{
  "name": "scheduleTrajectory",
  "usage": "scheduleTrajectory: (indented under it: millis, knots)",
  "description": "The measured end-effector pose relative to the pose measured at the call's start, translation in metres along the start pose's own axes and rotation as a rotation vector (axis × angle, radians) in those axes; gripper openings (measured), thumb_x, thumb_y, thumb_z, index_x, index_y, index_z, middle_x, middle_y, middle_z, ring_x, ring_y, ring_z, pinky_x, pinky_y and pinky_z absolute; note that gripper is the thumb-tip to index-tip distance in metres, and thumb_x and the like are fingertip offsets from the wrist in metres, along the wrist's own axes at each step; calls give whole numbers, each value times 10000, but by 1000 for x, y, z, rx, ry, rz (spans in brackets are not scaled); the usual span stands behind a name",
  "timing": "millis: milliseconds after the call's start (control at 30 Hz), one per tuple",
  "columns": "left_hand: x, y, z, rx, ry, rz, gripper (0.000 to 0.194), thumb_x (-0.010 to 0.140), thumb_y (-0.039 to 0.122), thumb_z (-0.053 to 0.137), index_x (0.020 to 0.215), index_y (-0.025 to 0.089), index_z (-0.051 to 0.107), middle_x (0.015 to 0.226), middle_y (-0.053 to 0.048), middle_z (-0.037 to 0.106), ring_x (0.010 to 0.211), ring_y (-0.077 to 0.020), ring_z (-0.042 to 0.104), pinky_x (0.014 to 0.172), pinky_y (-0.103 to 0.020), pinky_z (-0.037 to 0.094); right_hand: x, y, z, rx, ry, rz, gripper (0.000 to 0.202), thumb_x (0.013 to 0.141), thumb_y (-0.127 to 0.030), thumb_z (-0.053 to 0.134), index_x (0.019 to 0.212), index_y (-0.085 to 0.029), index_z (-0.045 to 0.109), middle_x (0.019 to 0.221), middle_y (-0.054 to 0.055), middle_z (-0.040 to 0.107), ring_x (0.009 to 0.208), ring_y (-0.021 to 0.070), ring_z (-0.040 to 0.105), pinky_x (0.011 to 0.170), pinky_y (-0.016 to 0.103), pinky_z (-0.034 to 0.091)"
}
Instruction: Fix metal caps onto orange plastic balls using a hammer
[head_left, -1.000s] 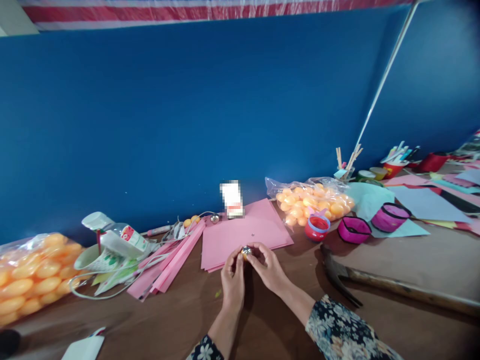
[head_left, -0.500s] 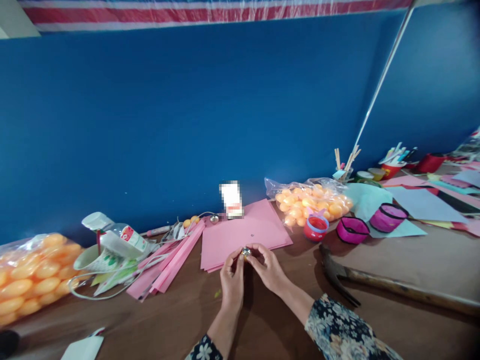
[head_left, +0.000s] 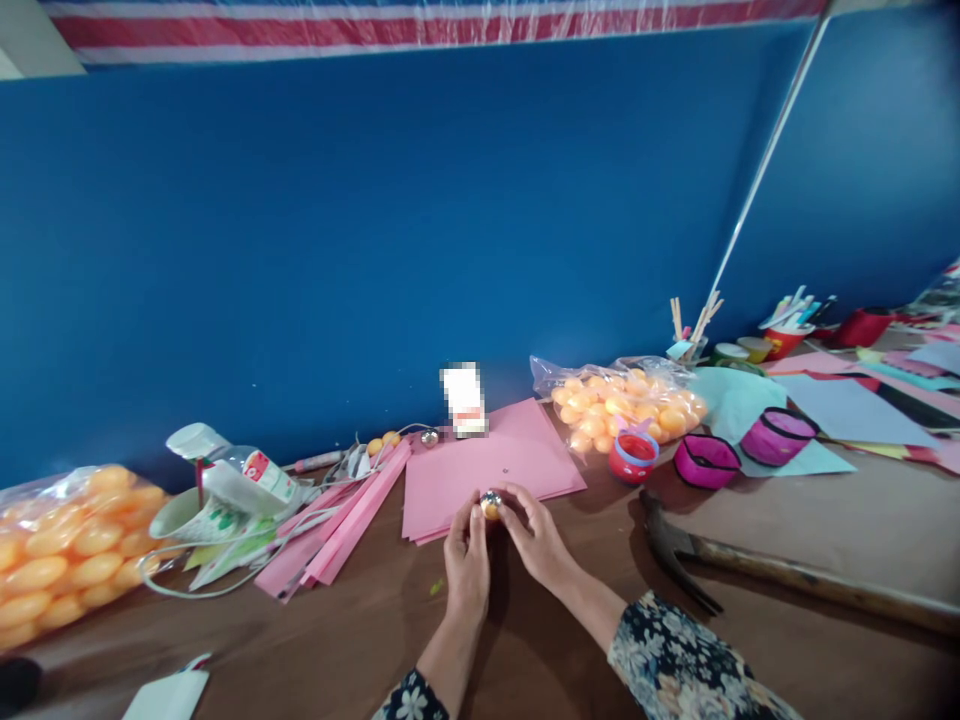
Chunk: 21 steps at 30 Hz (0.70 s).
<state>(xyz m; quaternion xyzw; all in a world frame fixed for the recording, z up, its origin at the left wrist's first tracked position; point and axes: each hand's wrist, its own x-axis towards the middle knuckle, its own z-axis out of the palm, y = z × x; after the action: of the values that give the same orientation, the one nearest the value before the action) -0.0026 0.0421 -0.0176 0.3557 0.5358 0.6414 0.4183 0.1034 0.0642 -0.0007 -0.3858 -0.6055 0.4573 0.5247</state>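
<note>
Against a deep blue wall, on a cluttered brown table (head_left: 525,660), the left hand (head_left: 466,562) and right hand (head_left: 534,541) have barely shifted since a moment ago, fingertips of both still pinching one small orange ball (head_left: 491,503) (capped with something shiny) just over the pink paper (head_left: 487,462).

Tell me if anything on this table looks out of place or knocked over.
A white bottle lies tipped on its side at the left, across a paper cup. A hammer rests among paper craft supplies. Otherwise just clutter.
</note>
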Motion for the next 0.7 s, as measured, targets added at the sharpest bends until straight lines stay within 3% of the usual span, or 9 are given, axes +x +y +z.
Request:
scheduleTrajectory:
  millis: [367, 533, 633, 700]
  knots:
    - [-1, 9, 1, 137, 30, 73, 344, 771, 364, 542, 1062, 193, 604, 1095, -83, 633, 1070, -220, 542, 956, -380, 375, 1, -4, -2, -85, -41, -28, 266, 833, -253, 503, 1085, -208, 575, 1116, 66, 611, 1035, 202, 558, 917, 352, 442]
    - [-2, 9, 2, 87, 20, 63, 354, 777, 355, 539, 1094, 199, 566, 1107, -87, 612, 1045, -203, 548, 929, -376, 403, -4, -12, -5, -186, -17, -57, 282, 850, -237, 472, 1122, -210, 540, 1121, 74, 598, 1005, 198, 567, 880, 339, 463]
    - [-2, 6, 4, -52, 5, -22, 434, 779, 375, 535, 1174, 198, 498, 1109, -101, 593, 928, -179, 595, 829, -358, 479, -15, -32, -30, -365, 6, -100, 314, 864, -247, 445, 1174, -212, 488, 1157, 86, 565, 1014, 207, 557, 823, 326, 490]
    - [-2, 4, 5, -120, 6, -54, 471, 774, 383, 542, 1204, 203, 475, 1100, -100, 586, 860, -155, 607, 787, -341, 502, -24, -44, -64, -603, 25, -195, 338, 856, -236, 455, 1193, -212, 473, 1169, 93, 549, 1057, 224, 525, 878, 363, 454]
